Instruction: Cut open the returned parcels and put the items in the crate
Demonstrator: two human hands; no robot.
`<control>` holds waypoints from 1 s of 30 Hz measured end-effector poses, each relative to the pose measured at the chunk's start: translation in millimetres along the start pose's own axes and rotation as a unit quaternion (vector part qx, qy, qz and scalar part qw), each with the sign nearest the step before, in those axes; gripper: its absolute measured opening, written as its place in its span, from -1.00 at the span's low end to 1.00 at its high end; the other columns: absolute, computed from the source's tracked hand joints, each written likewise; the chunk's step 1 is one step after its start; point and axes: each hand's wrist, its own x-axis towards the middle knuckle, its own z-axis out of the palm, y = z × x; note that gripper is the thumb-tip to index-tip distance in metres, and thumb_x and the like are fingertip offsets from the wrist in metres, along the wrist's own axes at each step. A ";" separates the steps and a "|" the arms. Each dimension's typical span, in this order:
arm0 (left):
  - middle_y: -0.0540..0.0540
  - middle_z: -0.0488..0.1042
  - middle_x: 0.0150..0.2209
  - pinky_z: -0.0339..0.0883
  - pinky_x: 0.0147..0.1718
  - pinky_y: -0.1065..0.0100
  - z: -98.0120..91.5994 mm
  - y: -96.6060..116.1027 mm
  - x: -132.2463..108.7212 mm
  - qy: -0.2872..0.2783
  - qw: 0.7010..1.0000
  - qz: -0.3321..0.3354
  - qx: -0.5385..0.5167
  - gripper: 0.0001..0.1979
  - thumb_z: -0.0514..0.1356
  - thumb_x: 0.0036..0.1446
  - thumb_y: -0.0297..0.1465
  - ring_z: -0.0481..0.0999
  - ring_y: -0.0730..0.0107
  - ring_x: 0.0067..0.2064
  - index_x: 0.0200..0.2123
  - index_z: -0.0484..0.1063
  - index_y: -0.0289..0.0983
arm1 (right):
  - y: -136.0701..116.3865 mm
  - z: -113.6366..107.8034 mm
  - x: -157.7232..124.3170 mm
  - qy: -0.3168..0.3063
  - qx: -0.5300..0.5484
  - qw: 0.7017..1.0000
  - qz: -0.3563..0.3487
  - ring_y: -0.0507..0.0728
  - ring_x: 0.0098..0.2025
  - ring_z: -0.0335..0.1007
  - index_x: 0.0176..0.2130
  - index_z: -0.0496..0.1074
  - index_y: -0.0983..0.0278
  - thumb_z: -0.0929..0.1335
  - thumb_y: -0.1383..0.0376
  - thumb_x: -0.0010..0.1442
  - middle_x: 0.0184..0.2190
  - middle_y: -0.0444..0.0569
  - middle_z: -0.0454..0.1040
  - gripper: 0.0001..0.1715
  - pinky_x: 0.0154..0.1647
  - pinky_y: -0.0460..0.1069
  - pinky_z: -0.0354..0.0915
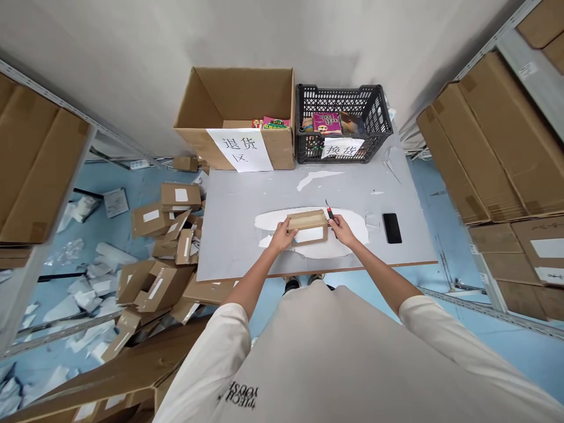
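A small brown cardboard box (307,221) with a white label on its near part sits over a white sheet (273,220) on the grey table. My left hand (282,236) grips the box by its left end, thumb on the near side. At the right end of the box is my right hand (341,229), its fingers closed round a red and black utility knife (329,212). The knife's blade end points up and away from me. Whether my right hand also touches the box I cannot tell.
At the table's back stand a large open carton (194,138) and a black plastic crate (304,150), both with items inside. A black phone (392,228) lies at the right. Opened boxes (152,220) heap on the left floor. Shelves with cartons (480,141) flank the table (238,188).
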 end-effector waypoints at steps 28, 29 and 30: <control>-0.24 0.62 0.15 0.52 0.12 0.11 24.6 25.7 -14.5 0.058 0.996 -0.040 -0.046 -0.26 0.29 0.30 -0.39 0.67 0.08 0.17 0.49 0.18 -0.21 | 9.6 -15.2 -11.9 0.049 0.088 0.991 0.091 0.29 0.10 0.66 0.08 0.36 0.12 0.35 -0.29 0.33 0.09 0.12 0.64 -0.35 0.09 0.20 0.56; -0.26 0.61 0.16 0.52 0.13 0.11 25.1 27.8 -14.2 0.056 0.996 -0.034 -0.054 -0.26 0.28 0.29 -0.41 0.66 0.08 0.18 0.49 0.17 -0.22 | 8.7 -16.7 -10.1 0.046 0.087 0.991 0.092 0.29 0.09 0.66 0.08 0.36 0.12 0.35 -0.29 0.32 0.08 0.12 0.64 -0.35 0.07 0.20 0.56; -0.28 0.60 0.19 0.52 0.15 0.10 26.0 29.4 -13.3 0.055 0.996 -0.026 -0.060 -0.27 0.26 0.29 -0.43 0.66 0.08 0.20 0.49 0.16 -0.22 | 7.8 -17.5 -7.6 0.044 0.085 0.991 0.092 0.28 0.09 0.65 0.08 0.37 0.12 0.35 -0.30 0.32 0.08 0.12 0.63 -0.34 0.06 0.19 0.57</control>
